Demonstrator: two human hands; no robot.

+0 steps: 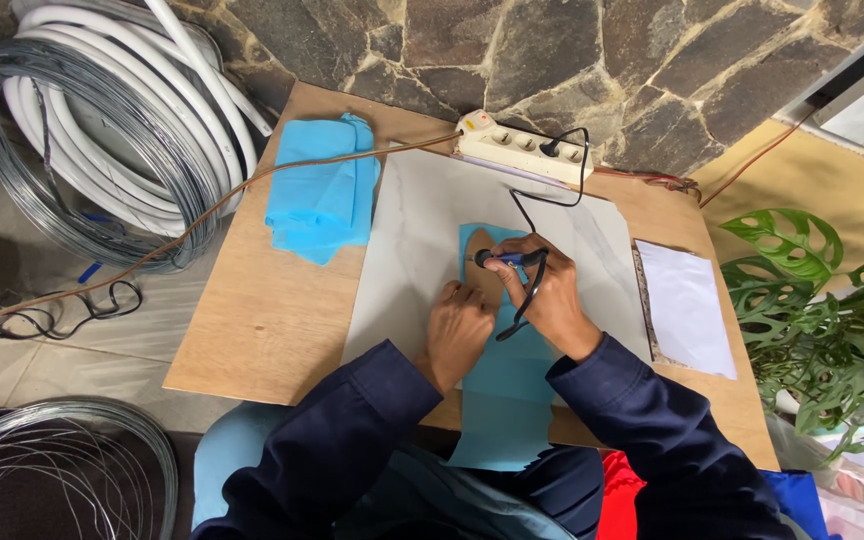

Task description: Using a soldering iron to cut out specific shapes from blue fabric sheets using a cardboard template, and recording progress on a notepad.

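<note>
While right hand [550,290] grips corded tool [505,259], left hand [459,328] steadies blue sheet [512,370].

Blue cloth [507,375], a blue-handled tool [512,259], a pale grey veined sheet [412,240], a tan plywood bench [262,320] and navy sleeves [352,420] were recorded.

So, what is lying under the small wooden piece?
A blue sheet lies under the wooden piece, on a white tile. The left hand and right hand, holding a corded tool, cover part of it.
</note>
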